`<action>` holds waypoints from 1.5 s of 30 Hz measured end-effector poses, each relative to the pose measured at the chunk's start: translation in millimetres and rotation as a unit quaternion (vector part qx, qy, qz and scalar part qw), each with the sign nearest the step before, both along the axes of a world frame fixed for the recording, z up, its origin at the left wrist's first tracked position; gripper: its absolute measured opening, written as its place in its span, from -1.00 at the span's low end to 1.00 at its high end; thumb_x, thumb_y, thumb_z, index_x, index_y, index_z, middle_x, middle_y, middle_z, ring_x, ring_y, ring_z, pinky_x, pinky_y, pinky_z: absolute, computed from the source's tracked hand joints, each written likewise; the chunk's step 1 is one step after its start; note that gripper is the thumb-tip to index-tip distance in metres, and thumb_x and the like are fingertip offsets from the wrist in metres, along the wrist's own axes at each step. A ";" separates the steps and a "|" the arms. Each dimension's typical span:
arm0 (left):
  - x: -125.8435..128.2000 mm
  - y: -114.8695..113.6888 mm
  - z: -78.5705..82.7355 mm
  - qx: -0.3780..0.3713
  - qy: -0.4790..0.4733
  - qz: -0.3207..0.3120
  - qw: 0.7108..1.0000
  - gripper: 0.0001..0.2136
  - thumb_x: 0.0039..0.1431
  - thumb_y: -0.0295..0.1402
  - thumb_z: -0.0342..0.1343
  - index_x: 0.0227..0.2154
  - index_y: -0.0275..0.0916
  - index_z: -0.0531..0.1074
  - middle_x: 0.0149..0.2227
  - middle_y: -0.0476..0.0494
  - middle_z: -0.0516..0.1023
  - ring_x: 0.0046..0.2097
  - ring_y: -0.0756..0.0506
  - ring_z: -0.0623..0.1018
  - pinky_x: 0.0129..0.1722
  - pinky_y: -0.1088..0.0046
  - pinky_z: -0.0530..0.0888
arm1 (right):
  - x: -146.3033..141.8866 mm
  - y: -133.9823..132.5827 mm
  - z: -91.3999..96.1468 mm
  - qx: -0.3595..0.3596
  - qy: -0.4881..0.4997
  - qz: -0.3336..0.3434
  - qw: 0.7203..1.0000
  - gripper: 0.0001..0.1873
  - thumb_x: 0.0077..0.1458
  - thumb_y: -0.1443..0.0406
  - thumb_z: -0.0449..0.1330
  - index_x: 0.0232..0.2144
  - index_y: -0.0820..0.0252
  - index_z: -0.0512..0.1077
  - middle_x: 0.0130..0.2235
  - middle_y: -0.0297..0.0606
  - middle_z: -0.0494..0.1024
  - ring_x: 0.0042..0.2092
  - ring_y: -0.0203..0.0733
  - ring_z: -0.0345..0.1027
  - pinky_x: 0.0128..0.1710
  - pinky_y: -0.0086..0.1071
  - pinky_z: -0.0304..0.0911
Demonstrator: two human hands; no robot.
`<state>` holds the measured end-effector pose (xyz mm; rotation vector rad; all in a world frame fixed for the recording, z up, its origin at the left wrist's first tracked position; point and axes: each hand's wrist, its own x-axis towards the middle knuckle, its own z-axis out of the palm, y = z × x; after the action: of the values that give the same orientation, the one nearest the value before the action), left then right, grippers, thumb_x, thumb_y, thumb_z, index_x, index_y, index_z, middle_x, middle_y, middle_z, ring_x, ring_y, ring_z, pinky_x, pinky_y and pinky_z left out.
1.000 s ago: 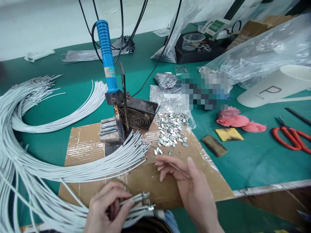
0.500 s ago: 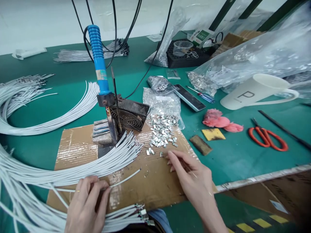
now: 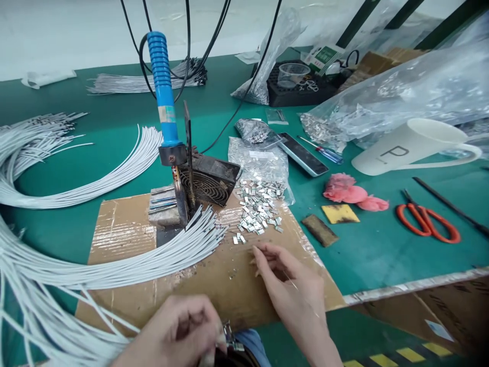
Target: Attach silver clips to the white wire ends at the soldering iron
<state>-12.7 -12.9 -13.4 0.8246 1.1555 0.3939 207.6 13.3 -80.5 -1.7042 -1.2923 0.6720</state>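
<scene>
My left hand [image 3: 187, 326], blurred, is closed low in front of the cardboard, with a white cable [image 3: 114, 322] running into it; the cable's end is smeared at the fingertips. Just beside those fingers, metal connectors [image 3: 234, 340] show above my lap, partly covered. My right hand [image 3: 288, 285] is pinched over the cardboard, below the loose metal connectors [image 3: 260, 206]. Whatever sits between its fingertips is too small to make out. A thin shiny strand crosses the palm. A fanned bundle of white cables [image 3: 153, 267] lies across the cardboard [image 3: 225, 298], tips to the right.
A blue-handled soldering iron [image 3: 164, 92] stands upright beside a dark fan [image 3: 210, 181]. Rightward lie a brown pad [image 3: 320, 230], a yellow sponge [image 3: 341, 213], pink cloth [image 3: 353, 192], red-handled scissors [image 3: 428, 223], a phone [image 3: 303, 154] and a white mug [image 3: 405, 148].
My left hand has moved right and toward me, taking the cable end off the cardboard. My right hand has shifted slightly left and down; the single connector near its fingertips no longer shows.
</scene>
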 end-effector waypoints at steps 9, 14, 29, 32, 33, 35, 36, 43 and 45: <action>-3.4 14.5 -11.1 -0.051 -0.087 0.196 0.975 -0.69 0.15 -0.12 0.33 -0.46 -0.30 0.53 -0.54 0.04 0.36 -0.59 0.14 -0.02 -0.58 0.54 -0.14 | -40.3 -10.8 25.2 -0.042 0.229 0.116 0.965 -0.80 0.19 0.20 0.33 -0.41 0.18 0.63 -0.52 -0.33 0.51 -0.57 -0.33 0.32 -0.64 -0.52 0.26; -2.2 12.9 -5.4 -0.041 -0.085 0.220 0.971 -0.70 0.12 -0.13 0.37 -0.47 -0.29 0.54 -0.48 0.01 0.39 -0.56 0.12 0.01 -0.57 0.54 -0.12 | -58.2 -10.0 34.8 -0.073 0.276 0.167 0.944 -0.81 0.18 0.24 0.32 -0.43 0.17 0.68 -0.52 -0.36 0.46 -0.58 -0.38 0.18 -0.64 -0.52 0.13; -1.9 11.2 -5.8 -0.022 -0.028 0.162 0.986 -0.50 -0.09 0.07 0.43 -0.54 -0.28 0.40 -0.65 0.17 0.22 -0.62 0.16 -0.05 -0.62 0.56 -0.13 | -45.4 -1.7 44.4 -0.017 0.204 0.307 0.930 -0.79 0.27 0.41 0.21 -0.27 0.17 0.68 -0.44 -0.31 0.51 -0.42 -0.32 0.37 -0.44 -0.51 0.25; -3.5 8.5 -8.5 -0.019 -0.005 0.160 0.987 -0.51 -0.09 0.08 0.43 -0.52 -0.32 0.51 -0.64 0.11 0.29 -0.64 0.17 0.01 -0.63 0.56 -0.12 | -35.8 -0.8 42.2 0.051 0.143 0.310 0.939 -0.79 0.27 0.45 0.19 -0.25 0.20 0.63 -0.40 -0.30 0.53 -0.40 -0.32 0.39 -0.41 -0.51 0.27; -4.0 7.9 -8.8 -0.020 0.001 0.162 0.987 -0.51 -0.09 0.09 0.42 -0.50 -0.32 0.55 -0.64 0.09 0.31 -0.64 0.17 0.03 -0.63 0.57 -0.12 | -33.2 -0.6 41.7 0.068 0.135 0.290 0.945 -0.79 0.27 0.46 0.19 -0.24 0.19 0.63 -0.40 -0.31 0.54 -0.41 -0.33 0.39 -0.43 -0.52 0.27; -4.5 7.3 -8.6 -0.021 0.007 0.165 0.986 -0.52 -0.09 0.08 0.43 -0.48 -0.34 0.59 -0.64 0.05 0.36 -0.64 0.17 0.04 -0.62 0.58 -0.12 | -30.1 -0.4 41.4 0.076 0.146 0.249 0.954 -0.78 0.25 0.46 0.21 -0.22 0.13 0.64 -0.41 -0.34 0.54 -0.46 -0.36 0.36 -0.50 -0.54 0.24; -4.6 7.1 -8.2 -0.022 0.008 0.165 0.986 -0.52 -0.09 0.07 0.43 -0.48 -0.34 0.60 -0.63 0.04 0.38 -0.64 0.18 0.04 -0.62 0.58 -0.12 | -29.8 -0.5 41.6 0.070 0.159 0.240 0.955 -0.77 0.24 0.46 0.23 -0.22 0.10 0.66 -0.42 -0.36 0.53 -0.48 -0.37 0.35 -0.53 -0.55 0.22; -0.4 3.9 -6.7 0.009 0.004 0.167 0.986 -0.51 -0.03 0.09 0.39 -0.55 -0.31 0.50 -0.64 0.06 0.35 -0.62 0.13 0.08 -0.60 0.55 -0.07 | -35.6 -2.7 40.8 0.045 0.175 0.330 0.926 -0.77 0.23 0.48 0.25 -0.17 0.20 0.68 -0.41 -0.30 0.57 -0.41 -0.33 0.40 -0.44 -0.52 0.28; 1.9 2.6 -5.6 0.032 0.017 0.163 0.986 -0.50 -0.03 0.10 0.38 -0.55 -0.32 0.51 -0.64 0.07 0.33 -0.59 0.11 0.13 -0.57 0.55 -0.02 | -33.8 -2.1 41.1 0.058 0.141 0.353 0.923 -0.80 0.25 0.48 0.22 -0.20 0.27 0.66 -0.39 -0.25 0.59 -0.37 -0.30 0.43 -0.35 -0.48 0.32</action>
<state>-10.8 -10.3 -19.0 0.6995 1.3189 0.6927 173.8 11.2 -39.4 -0.9673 -1.6927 1.1757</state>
